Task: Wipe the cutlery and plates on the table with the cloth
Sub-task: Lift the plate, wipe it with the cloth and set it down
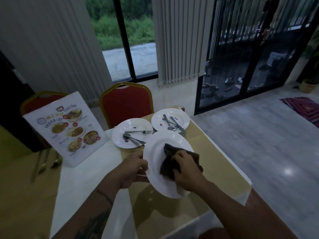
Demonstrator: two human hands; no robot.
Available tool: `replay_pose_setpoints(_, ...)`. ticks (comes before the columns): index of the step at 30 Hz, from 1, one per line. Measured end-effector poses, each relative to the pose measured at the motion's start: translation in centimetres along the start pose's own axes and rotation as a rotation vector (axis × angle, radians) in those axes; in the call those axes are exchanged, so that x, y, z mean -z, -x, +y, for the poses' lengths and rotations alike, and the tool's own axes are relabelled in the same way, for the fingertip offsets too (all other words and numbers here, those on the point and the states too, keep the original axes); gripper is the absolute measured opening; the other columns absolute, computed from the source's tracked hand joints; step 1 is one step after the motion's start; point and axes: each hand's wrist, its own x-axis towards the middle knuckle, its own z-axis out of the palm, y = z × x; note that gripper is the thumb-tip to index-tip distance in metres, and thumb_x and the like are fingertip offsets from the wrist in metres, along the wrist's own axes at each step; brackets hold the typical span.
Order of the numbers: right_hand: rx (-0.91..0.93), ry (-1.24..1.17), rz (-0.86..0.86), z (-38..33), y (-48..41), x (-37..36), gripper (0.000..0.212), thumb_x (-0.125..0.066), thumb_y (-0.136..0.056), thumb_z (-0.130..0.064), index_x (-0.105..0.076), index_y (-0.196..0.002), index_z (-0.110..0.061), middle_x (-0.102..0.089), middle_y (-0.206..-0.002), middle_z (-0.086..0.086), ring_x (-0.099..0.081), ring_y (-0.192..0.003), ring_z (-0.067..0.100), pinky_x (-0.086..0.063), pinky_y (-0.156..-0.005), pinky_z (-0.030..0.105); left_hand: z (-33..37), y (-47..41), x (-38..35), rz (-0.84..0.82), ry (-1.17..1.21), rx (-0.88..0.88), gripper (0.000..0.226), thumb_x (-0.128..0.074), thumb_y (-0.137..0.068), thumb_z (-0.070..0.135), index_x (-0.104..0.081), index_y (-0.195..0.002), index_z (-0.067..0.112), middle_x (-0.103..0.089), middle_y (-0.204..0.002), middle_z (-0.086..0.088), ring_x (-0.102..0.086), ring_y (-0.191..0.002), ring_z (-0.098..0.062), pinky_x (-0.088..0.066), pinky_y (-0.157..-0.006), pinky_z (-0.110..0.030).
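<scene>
1. desk (pixel 215 173): it fills the lower centre of the frame, glossy, with a pale runner. all the task's things sit on it or are held just above it.
2. menu (pixel 63 133): a standing card at centre left, well apart from the work.
3. held plate (pixel 165 140): at the centre of the frame, tilted up off the desk, face toward the camera. it is the one being wiped now, so the task is in its plate step, and judging by the rest, early on.
4. left plate (pixel 120 135): up and left of the held plate, flat on the desk, with purple smears and cutlery (pixel 134 137) lying on it, a fork and what looks like a spoon.
5. right plate (pixel 181 116): up and right, also smeared, with more cutlery crossed on it. both of these look untouched.
6. left hand (pixel 133 169): closed on the held plate's left rim, steadying it.
7. right hand (pixel 187 171): fingers clenched on the cloth, pressing it against the plate's face.
8. cloth (pixel 170 161): dark, bunched, lying across the plate's centre under the right hand.
9. next, likely: finish this face, set the plate down on a bare part of the desk, then lift cutlery off a smeared plate and wipe each piece. that calls for keeping hold of the cloth while the left hand changes things.
</scene>
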Motion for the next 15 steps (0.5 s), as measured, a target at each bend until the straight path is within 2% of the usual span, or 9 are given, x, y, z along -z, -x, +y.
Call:
replay_pose_setpoints(2,0.015,0.073,0.059,-1.2,-1.4,-0.1,0.055,-0.057,-0.086,-0.023,-0.051,-0.141,-0.017,-0.038,-0.151,0.008,-0.035,-0.139,0.029,-0.034,-0.118,0.043,-0.2,1.1,0.7,-0.016,-0.002,0.022,0.050,-0.047,-0.084,-0.009,-0.064,-0.121,0.021,-0.071,-0.109,-0.014,-0.069,-0.091,-0.034,-0.061,-0.076,-0.043)
replay_pose_setpoints(4,0.037,0.173,0.132,-3.0,-2.7,0.1,0.061,-0.059,-0.088,-0.026,-0.042,-0.148,-0.023,-0.028,-0.160,0.007,-0.023,-0.147,0.030,-0.026,-0.122,0.047,-0.3,2.1,1.7,-0.017,-0.027,0.027,0.046,-0.045,-0.084,-0.008,-0.065,-0.117,0.018,-0.070,-0.108,-0.015,-0.068,-0.091,-0.034,-0.061,-0.072,-0.040)
replay_pose_setpoints(6,0.071,0.258,0.195,-4.4,-3.8,0.6,0.063,-0.061,-0.088,-0.026,-0.040,-0.148,-0.024,-0.028,-0.161,0.008,-0.026,-0.146,0.032,-0.026,-0.121,0.048,-0.3,3.0,2.8,0.009,-0.034,0.010,0.044,-0.045,-0.084,-0.008,-0.067,-0.113,0.016,-0.071,-0.106,-0.015,-0.068,-0.090,-0.034,-0.061,-0.069,-0.038)
replay_pose_setpoints(8,0.063,0.270,0.232,-5.4,-4.6,0.7,0.065,-0.060,-0.089,-0.027,-0.037,-0.150,-0.024,-0.033,-0.159,0.009,-0.035,-0.140,0.033,-0.032,-0.117,0.047,-0.6,3.9,4.3,0.057,-0.014,-0.044,0.042,-0.046,-0.085,-0.007,-0.067,-0.114,0.015,-0.073,-0.106,-0.014,-0.069,-0.093,-0.035,-0.062,-0.072,-0.040)
replay_pose_setpoints(10,-0.002,0.181,0.275,-6.5,-5.2,0.0,0.065,-0.057,-0.091,-0.024,-0.033,-0.151,-0.023,-0.036,-0.154,0.008,-0.042,-0.133,0.031,-0.039,-0.111,0.045,-1.1,4.8,6.1,0.127,0.060,-0.105,0.042,-0.048,-0.085,-0.006,-0.067,-0.116,0.014,-0.073,-0.105,-0.012,-0.069,-0.095,-0.036,-0.062,-0.077,-0.045)
replay_pose_setpoints(12,-0.081,-0.022,0.280,-8.4,-5.1,-0.7,0.065,-0.057,-0.093,-0.015,-0.030,-0.152,-0.020,-0.041,-0.148,0.009,-0.046,-0.128,0.029,-0.043,-0.104,0.038,-1.8,5.8,8.0,0.183,0.156,-0.149,0.047,-0.048,-0.083,-0.009,-0.066,-0.118,0.017,-0.074,-0.105,-0.011,-0.069,-0.095,-0.038,-0.062,-0.076,-0.047)
replay_pose_setpoints(13,-0.124,-0.162,0.267,-9.4,-5.1,-1.0,0.064,-0.056,-0.093,-0.009,-0.029,-0.151,-0.019,-0.046,-0.142,0.010,-0.052,-0.122,0.027,-0.048,-0.095,0.031,-2.3,6.3,8.9,0.200,0.194,-0.164,0.051,-0.048,-0.083,-0.010,-0.066,-0.120,0.019,-0.073,-0.105,-0.010,-0.069,-0.095,-0.038,-0.062,-0.076,-0.047)
replay_pose_setpoints(15,-0.217,-0.397,0.229,-11.7,-4.9,-1.4,0.059,-0.055,-0.092,0.000,-0.034,-0.144,-0.019,-0.059,-0.120,0.007,-0.063,-0.098,0.023,-0.050,-0.067,0.014,-3.8,7.6,10.9,0.218,0.258,-0.175,0.057,-0.046,-0.082,-0.013,-0.063,-0.124,0.021,-0.072,-0.110,-0.007,-0.068,-0.097,-0.036,-0.061,-0.074,-0.046)
